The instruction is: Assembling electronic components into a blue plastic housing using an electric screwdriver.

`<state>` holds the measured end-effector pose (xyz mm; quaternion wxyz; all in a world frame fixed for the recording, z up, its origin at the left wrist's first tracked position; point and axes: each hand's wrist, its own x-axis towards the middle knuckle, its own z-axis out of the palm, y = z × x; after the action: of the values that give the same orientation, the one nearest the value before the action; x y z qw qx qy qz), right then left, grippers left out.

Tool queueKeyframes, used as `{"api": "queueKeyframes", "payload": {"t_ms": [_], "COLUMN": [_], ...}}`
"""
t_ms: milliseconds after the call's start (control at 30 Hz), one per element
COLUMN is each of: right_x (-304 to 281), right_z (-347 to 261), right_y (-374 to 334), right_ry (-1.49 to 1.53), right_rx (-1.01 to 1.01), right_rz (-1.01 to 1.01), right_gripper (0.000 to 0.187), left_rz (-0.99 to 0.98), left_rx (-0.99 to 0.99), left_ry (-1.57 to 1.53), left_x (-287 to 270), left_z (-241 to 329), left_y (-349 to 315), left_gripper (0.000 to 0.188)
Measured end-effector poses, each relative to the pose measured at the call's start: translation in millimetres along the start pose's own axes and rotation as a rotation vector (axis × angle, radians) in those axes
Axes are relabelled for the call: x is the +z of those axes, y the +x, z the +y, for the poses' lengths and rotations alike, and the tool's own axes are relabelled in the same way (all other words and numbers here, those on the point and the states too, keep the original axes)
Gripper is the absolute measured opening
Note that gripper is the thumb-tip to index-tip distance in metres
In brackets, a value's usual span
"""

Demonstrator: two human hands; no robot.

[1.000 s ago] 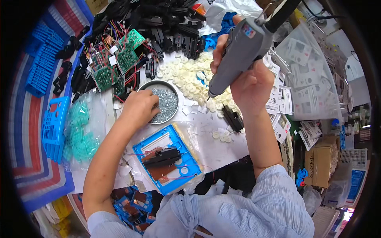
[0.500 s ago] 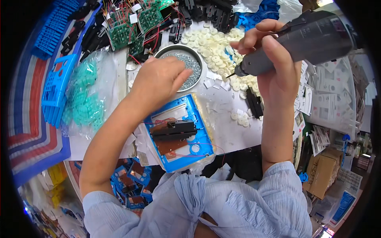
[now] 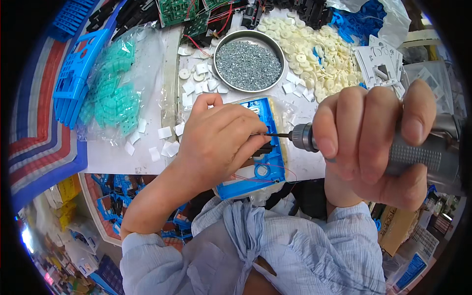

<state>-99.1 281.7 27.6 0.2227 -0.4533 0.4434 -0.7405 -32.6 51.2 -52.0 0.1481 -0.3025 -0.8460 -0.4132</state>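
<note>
My right hand (image 3: 373,142) is wrapped round a grey electric screwdriver (image 3: 304,136), held level with its thin bit toward the left. The bit's tip meets the pinched fingertips of my left hand (image 3: 214,140); whatever is between them is too small and hidden to make out. Beneath my left hand lies a blue plastic case (image 3: 276,169), with thin red wires across its inside and a black part (image 3: 265,150) showing only in part. Just beyond it stands a round metal dish (image 3: 249,90) full of small silvery screws (image 3: 248,64).
Cream plastic discs (image 3: 334,64) are heaped right of the dish, white squares (image 3: 164,132) scattered to its left. Farther left lie bagged turquoise parts (image 3: 115,98) and stacked blue panels (image 3: 73,83). Green circuit boards (image 3: 179,12) sit at the back; more blue cases (image 3: 105,201) fill a container below the table.
My left hand has come out of the screw dish, toward me over the blue case. My right hand has lowered and turned the screwdriver level, bringing its bit to my left fingertips. The view has shifted.
</note>
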Motion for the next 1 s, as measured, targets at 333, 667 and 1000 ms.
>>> {"api": "queueKeyframes", "payload": {"t_ms": [333, 667, 1000], "right_x": [21.3, 19.2, 44.5], "right_z": [9.1, 23.6, 70.1], "right_y": [3.9, -32.5, -43.1], "right_ry": [-0.111, -1.169, -1.153], "right_rx": [-0.002, -0.255, 0.249], "right_rz": [0.108, 0.918, 0.171], "right_gripper": [0.035, 0.049, 0.064], "left_rz": [-0.033, -0.109, -0.345], "left_rx": [0.022, -0.147, -0.075], "left_ry": [0.205, 0.044, -0.014], "left_x": [-7.7, -29.7, -32.3], "left_z": [1.5, -21.0, -46.4], "left_y": [-5.4, -39.7, -7.8], "left_gripper": [0.038, 0.040, 0.015]}}
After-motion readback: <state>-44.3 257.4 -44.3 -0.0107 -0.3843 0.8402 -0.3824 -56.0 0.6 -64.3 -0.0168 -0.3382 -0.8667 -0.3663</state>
